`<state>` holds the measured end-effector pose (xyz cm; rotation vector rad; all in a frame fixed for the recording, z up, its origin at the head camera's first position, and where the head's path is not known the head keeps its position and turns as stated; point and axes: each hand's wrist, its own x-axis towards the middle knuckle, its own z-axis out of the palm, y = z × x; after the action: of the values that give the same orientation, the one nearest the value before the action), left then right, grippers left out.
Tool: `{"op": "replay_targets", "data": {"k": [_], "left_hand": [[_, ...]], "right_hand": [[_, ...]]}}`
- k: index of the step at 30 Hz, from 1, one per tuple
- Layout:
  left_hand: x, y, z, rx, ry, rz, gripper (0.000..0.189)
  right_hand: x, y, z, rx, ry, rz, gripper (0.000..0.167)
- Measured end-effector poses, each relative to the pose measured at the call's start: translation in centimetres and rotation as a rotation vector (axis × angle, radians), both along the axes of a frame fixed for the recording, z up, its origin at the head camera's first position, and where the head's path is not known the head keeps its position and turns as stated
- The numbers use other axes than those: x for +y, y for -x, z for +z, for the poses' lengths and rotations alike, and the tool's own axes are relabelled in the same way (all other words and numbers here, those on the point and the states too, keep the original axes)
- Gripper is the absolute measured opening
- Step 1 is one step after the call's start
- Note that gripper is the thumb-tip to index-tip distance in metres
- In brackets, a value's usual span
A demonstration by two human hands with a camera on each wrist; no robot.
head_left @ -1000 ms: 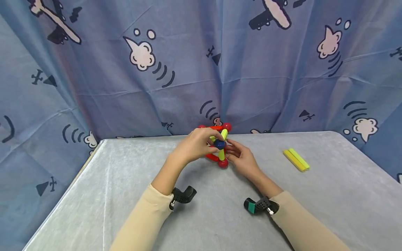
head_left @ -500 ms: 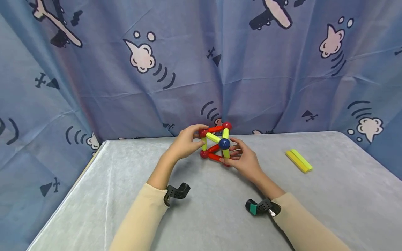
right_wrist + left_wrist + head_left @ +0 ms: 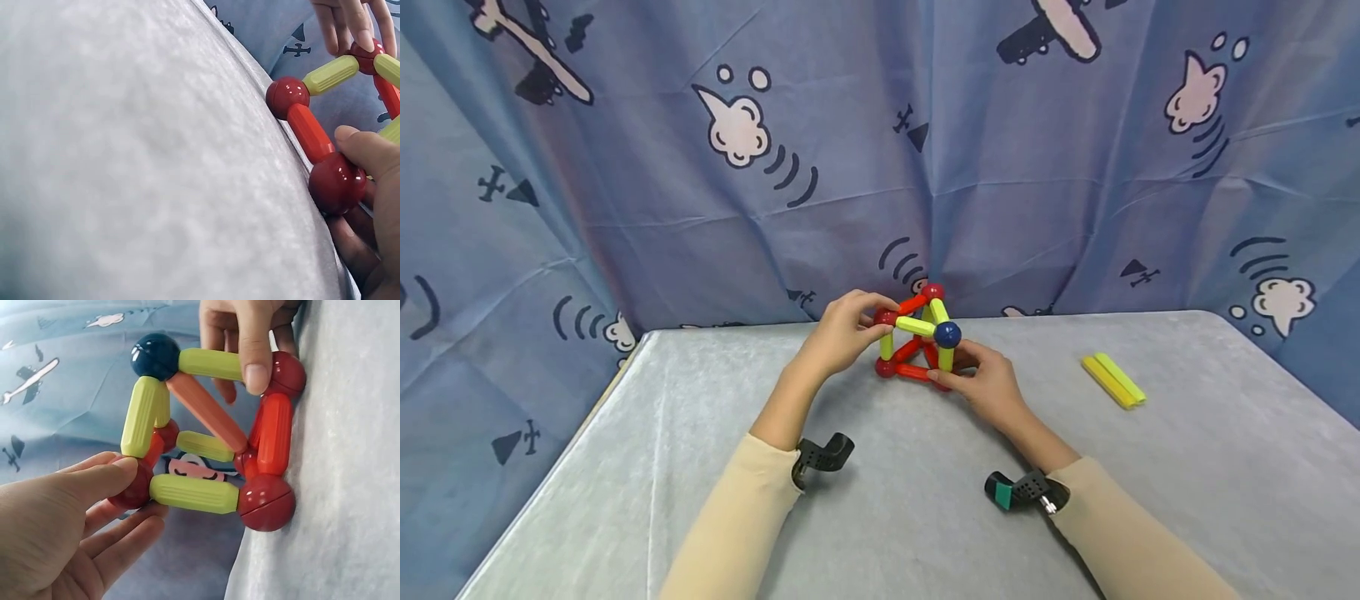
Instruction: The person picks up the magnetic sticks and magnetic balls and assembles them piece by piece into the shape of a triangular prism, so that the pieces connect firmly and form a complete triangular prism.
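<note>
Both hands are on a frame of ridged rods and shiny balls, shaped like a triangular prism. My left hand [image 3: 842, 333] pinches its upper left red ball [image 3: 132, 484] between thumb and fingers. At the lower right, my right hand [image 3: 988, 382] grips a red ball [image 3: 337, 182], thumb along the yellow-green rod [image 3: 946, 358] above it. A dark blue ball [image 3: 947, 334] tops that rod. Red rods [image 3: 912, 372] form the base, close over the table. In the left wrist view an orange rod [image 3: 209, 412] slants down from the blue ball.
Two loose rods, one yellow [image 3: 1107, 383] and one yellow-green [image 3: 1120, 377], lie side by side to the right on the grey-white cloth [image 3: 910, 500]. A blue patterned curtain [image 3: 850, 167] hangs right behind the table's far edge.
My left hand has gone from beside the blue ball to the upper left red ball. The frame has turned a little, its back red ball shifting left and the blue ball right.
</note>
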<state>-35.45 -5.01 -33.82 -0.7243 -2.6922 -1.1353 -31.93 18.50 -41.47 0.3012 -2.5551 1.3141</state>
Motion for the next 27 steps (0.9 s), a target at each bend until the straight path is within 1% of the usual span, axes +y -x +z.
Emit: {"op": "replay_targets", "data": {"k": [5, 8, 10, 12, 15, 17, 19, 22, 24, 27], "left_hand": [[-0.4, 0.0, 0.2, -0.009, 0.008, 0.006, 0.026], [-0.6, -0.1, 0.3, -0.016, 0.013, 0.013, 0.027], [-0.6, -0.1, 0.2, -0.017, 0.012, 0.015, 0.027], [-0.7, -0.1, 0.2, -0.017, 0.004, 0.007, 0.028], [-0.7, 0.0, 0.2, -0.016, -0.008, -0.015, 0.030], [-0.7, 0.1, 0.3, -0.019, -0.013, -0.028, 0.030], [-0.8, 0.1, 0.3, -0.026, -0.014, -0.029, 0.030], [-0.8, 0.0, 0.4, -0.043, -0.014, -0.025, 0.029], [-0.8, -0.1, 0.5, -0.057, -0.015, -0.021, 0.030], [-0.6, -0.2, 0.5, -0.065, -0.018, -0.029, 0.030]], "right_hand": [[-0.2, 0.2, 0.1, 0.000, -0.010, -0.015, 0.042], [0.1, 0.4, 0.5, -0.050, -0.044, 0.011, 0.045], [0.6, 0.6, 1.2, -0.084, -0.058, 0.033, 0.049], [1.6, 0.7, 2.3, -0.101, -0.061, 0.048, 0.052], [3.3, 0.9, 4.2, -0.089, -0.039, 0.039, 0.054], [4.6, 0.8, 5.4, -0.071, -0.047, 0.023, 0.053], [6.0, 0.7, 6.3, -0.055, -0.078, -0.003, 0.053], [8.4, 0.4, 7.3, -0.051, -0.138, -0.071, 0.053], [10.0, 0.2, 7.5, -0.093, -0.184, -0.125, 0.056], [12.3, -0.1, 7.4, -0.206, -0.259, -0.213, 0.062]]}}
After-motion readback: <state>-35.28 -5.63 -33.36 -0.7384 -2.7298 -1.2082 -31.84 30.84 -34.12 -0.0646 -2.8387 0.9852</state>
